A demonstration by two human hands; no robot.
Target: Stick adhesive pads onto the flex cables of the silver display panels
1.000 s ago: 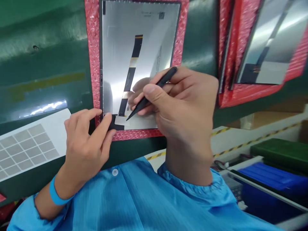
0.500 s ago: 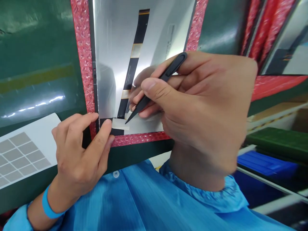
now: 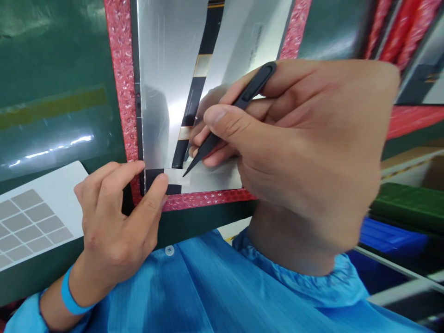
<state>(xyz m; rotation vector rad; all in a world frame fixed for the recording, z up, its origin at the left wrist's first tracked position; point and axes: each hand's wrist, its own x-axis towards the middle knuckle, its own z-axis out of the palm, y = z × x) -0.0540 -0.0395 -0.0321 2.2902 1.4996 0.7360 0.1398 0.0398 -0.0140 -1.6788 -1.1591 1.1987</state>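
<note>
Right hand point(image 3: 298, 148) grips a pointed black tool point(image 3: 253, 88), partly hiding a silver panel point(image 3: 163, 60); left hand point(image 3: 118, 222), fingers parted, touches it near a gray-squared white sheet point(image 3: 41, 215).

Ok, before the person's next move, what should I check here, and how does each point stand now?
1. Right hand has a grip on the black pointed tool: ok.
2. Tool's tip is at the pale strip: ok.
3. Strip is pressed flat along its whole length: cannot tell; a fingertip and the tool are close over it.
4. Left hand is at the panel, by its lower-left corner in the picture: ok.
5. Panel lies on pink bubble wrap: ok.
6. Whole panel is in view: not ok; its top runs out of frame.
</note>
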